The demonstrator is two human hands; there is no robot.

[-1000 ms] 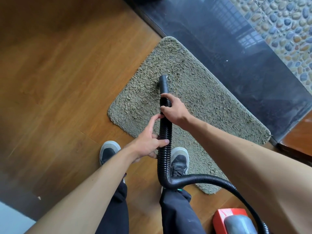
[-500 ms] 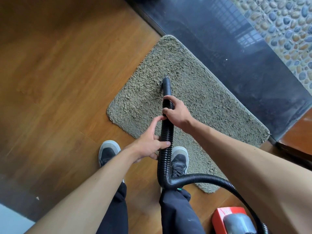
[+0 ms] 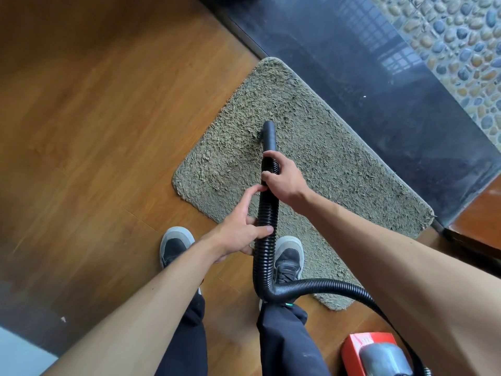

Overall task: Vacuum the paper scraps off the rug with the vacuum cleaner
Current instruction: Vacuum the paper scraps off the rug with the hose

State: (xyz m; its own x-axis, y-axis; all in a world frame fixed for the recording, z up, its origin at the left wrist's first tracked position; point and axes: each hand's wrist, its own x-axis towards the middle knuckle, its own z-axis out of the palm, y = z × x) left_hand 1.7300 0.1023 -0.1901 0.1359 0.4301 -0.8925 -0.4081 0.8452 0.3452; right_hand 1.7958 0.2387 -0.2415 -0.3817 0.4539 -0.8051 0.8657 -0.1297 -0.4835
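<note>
Nozzle down mid-rug, hose gripped twice over.
On my feed, the right hand wraps the black ribbed hose just behind the nozzle, whose tip sits in the shaggy beige pile. The left hand clasps the hose lower down (index finger stretched up, touching the right hand). The red-and-grey vacuum cleaner sits on the wooden floor, bottom right.
</note>
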